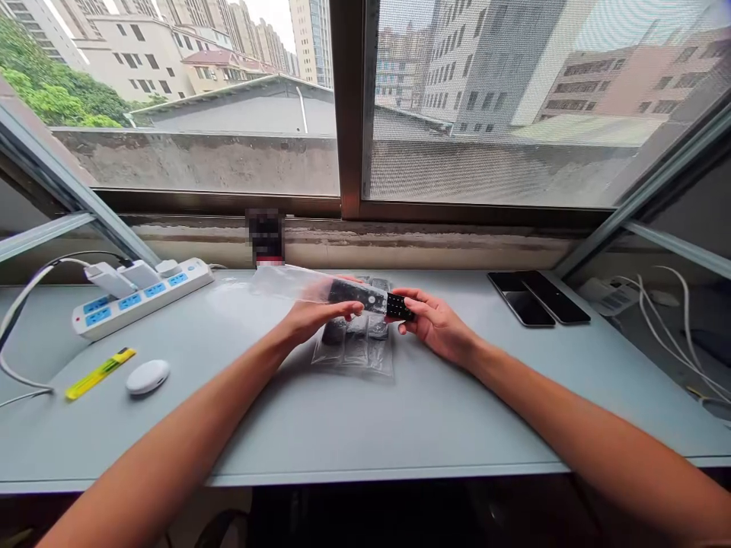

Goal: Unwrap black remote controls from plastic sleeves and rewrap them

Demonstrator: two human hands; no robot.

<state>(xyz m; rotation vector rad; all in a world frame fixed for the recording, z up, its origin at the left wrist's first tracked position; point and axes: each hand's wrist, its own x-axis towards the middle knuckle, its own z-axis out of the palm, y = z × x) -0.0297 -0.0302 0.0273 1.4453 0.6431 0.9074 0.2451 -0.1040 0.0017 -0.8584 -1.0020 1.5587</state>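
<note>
A black remote control lies partly inside a clear plastic bag, its button end sticking out on the right. My right hand pinches that bare end between thumb and fingers. Around the bagged part, my left hand is closed, thumb along the near side and fingers mostly hidden behind. The bag's loose end trails off to the left. Under both hands, clear plastic packets with dark items inside lie flat on the desk; what they hold is partly covered by the remote and hands.
A white power strip with plugged-in chargers and cables is at the left. Near it lie a yellow cutter and a white oval case. Two dark phones rest at the right. A blurred dark object stands by the window.
</note>
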